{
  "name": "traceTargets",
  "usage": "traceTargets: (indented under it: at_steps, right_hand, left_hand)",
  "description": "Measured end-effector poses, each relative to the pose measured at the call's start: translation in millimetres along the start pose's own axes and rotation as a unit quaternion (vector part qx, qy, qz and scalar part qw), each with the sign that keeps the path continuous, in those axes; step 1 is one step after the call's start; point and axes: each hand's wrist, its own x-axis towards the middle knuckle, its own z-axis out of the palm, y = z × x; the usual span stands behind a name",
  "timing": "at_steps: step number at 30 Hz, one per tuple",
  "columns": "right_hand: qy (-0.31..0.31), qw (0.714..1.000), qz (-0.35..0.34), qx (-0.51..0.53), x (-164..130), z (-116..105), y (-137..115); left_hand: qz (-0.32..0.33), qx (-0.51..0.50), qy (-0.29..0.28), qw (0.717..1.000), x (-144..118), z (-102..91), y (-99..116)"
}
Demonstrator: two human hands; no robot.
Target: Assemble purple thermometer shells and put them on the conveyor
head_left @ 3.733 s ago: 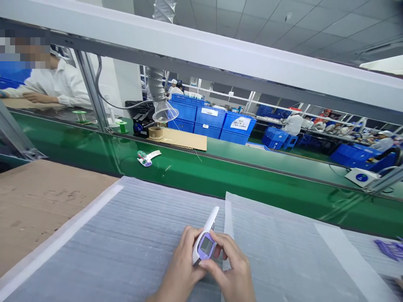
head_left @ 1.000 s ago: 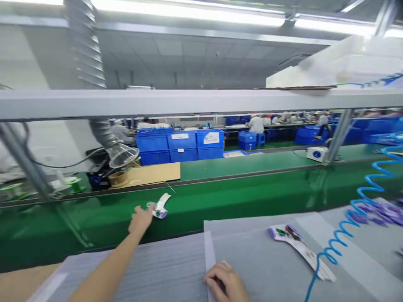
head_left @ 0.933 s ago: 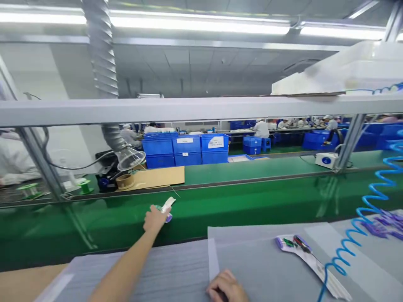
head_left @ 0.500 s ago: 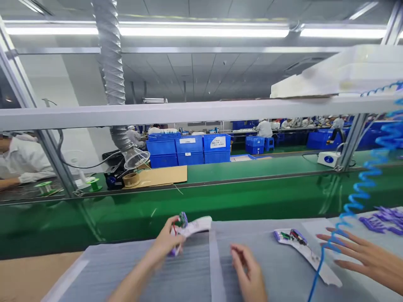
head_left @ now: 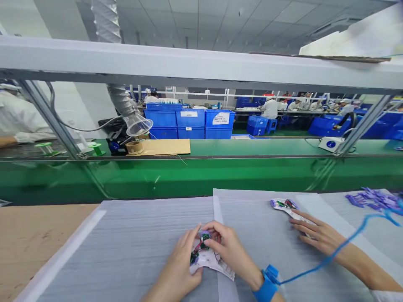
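A curved white plastic housing half point(head_left: 209, 263) is held low over the mat, with a small green circuit board point(head_left: 205, 240), red wires and a purple part at its upper end. My left hand point(head_left: 181, 262) grips the housing's left side, thumb below and fingers above. On the upper right, my right hand point(head_left: 228, 245) has its fingers bent round the purple end and the board; exactly what its fingertips pinch is partly hidden. A blue wrist strap point(head_left: 267, 284) with a coiled cord is on my right wrist.
At right, a co-worker's hand point(head_left: 321, 233) rests on a second white housing point(head_left: 285, 206). Purple plastic parts point(head_left: 374, 199) lie in a pile beyond it. Grey sheeting point(head_left: 132, 247) covers the bench, with cardboard point(head_left: 40, 239) at left. The blue cord point(head_left: 340, 249) crosses the right side.
My left hand has brought the housing nearer and rightward, turning it. My right hand has moved from beside it onto its upper end. The co-worker's hand has moved onto the other housing.
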Motion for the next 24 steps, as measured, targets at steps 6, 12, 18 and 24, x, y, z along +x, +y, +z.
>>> traceTargets:
  at_steps: [6,12,18,24]
  right_hand:
    - [-0.050,0.995,-0.089,0.006,-3,-11,-5]
    - [-0.021,0.986,-0.152,-0.071,-6,-14,3]
    - [0.012,0.988,-0.142,-0.060,-7,-8,7]
    - [-0.016,0.987,-0.152,-0.049,-10,-4,17]
  left_hand:
    - [0.001,-0.073,-0.021,0.997,-2,-9.0,-4]
    - [-0.033,-0.165,0.024,0.985,2,-11.9,-1]
    - [-0.074,-0.158,0.047,0.984,4,-7.8,-3]
    - [-0.094,-0.142,0.066,0.983,3,-0.2,-6]
